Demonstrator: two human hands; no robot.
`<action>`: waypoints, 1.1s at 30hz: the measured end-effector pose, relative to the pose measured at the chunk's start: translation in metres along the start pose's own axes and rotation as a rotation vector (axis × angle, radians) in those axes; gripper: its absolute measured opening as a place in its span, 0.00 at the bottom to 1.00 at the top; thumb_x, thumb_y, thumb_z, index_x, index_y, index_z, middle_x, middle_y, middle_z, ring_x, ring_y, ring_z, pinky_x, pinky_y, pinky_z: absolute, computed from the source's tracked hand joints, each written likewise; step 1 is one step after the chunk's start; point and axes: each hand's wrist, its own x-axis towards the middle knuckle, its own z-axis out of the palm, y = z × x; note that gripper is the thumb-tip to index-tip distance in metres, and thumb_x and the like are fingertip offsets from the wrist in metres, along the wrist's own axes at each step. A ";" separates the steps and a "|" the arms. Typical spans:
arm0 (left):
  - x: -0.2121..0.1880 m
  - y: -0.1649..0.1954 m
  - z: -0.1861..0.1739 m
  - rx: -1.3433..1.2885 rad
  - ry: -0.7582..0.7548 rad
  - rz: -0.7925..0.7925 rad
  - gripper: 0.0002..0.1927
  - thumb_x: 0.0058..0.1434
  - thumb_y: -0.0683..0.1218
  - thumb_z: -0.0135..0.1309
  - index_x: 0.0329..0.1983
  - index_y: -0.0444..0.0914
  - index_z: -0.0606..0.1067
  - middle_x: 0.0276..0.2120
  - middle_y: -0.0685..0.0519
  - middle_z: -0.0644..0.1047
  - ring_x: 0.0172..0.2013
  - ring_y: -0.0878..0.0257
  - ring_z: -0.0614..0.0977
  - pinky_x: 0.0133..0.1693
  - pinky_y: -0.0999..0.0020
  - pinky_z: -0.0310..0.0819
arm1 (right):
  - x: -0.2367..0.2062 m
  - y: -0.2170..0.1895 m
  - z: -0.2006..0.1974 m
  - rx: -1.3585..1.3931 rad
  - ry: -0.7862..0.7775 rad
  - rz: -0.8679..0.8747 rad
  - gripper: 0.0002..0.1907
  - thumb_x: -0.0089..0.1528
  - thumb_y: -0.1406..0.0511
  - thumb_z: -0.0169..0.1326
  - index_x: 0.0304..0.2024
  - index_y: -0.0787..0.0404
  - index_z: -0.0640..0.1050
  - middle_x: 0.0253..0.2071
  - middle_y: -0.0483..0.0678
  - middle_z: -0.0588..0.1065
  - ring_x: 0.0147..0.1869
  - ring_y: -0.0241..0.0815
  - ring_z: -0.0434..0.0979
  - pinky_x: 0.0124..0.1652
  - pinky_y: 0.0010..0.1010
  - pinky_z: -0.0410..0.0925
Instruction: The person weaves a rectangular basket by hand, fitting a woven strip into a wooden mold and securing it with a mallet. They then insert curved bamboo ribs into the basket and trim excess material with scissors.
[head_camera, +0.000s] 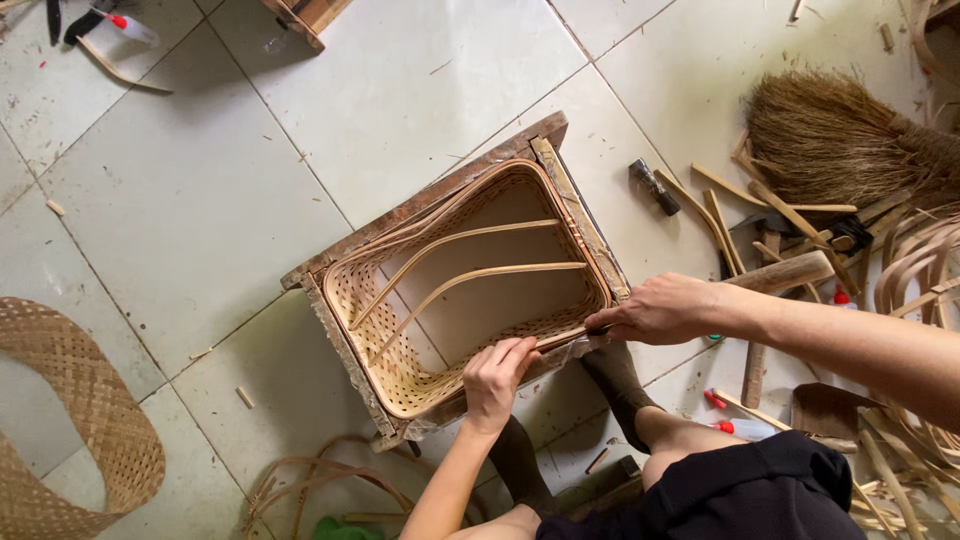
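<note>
Basket: my half-woven bamboo basket (470, 300) sits inside a wooden frame mould (440, 195) on the tiled floor (180, 200), between my feet.
Left hand (495, 380): fingers flat, pressing the near rim.
Right hand (660, 310): pinching a bamboo strip (470, 280) at the rim.
Tip: keep the strip snug.
Look: pale lattice weave, two bowed ribs.

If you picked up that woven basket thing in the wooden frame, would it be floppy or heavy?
Probably light: the woven basket is thin, open lattice. Likely springy rather than floppy, since bent strips brace it. Its edges might crack if squeezed.
</note>
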 end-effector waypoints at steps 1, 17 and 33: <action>-0.001 0.001 0.001 0.024 0.021 0.013 0.11 0.58 0.47 0.66 0.43 0.42 0.82 0.37 0.55 0.82 0.31 0.59 0.82 0.34 0.63 0.77 | 0.001 0.001 0.000 -0.003 -0.021 0.017 0.25 0.67 0.48 0.42 0.68 0.28 0.65 0.37 0.52 0.81 0.39 0.54 0.82 0.44 0.49 0.73; -0.002 0.001 0.007 0.058 0.086 -0.033 0.10 0.59 0.49 0.65 0.38 0.40 0.82 0.35 0.55 0.83 0.31 0.59 0.83 0.32 0.64 0.76 | 0.021 -0.003 -0.002 -0.062 -0.191 0.085 0.28 0.69 0.42 0.39 0.70 0.35 0.62 0.36 0.53 0.80 0.40 0.50 0.83 0.45 0.45 0.76; 0.000 0.001 0.007 0.031 0.090 -0.075 0.10 0.58 0.49 0.65 0.38 0.40 0.81 0.35 0.55 0.82 0.31 0.58 0.83 0.33 0.63 0.76 | 0.028 0.000 -0.018 0.099 -0.291 0.068 0.26 0.68 0.45 0.38 0.67 0.36 0.65 0.36 0.46 0.84 0.42 0.41 0.85 0.50 0.42 0.73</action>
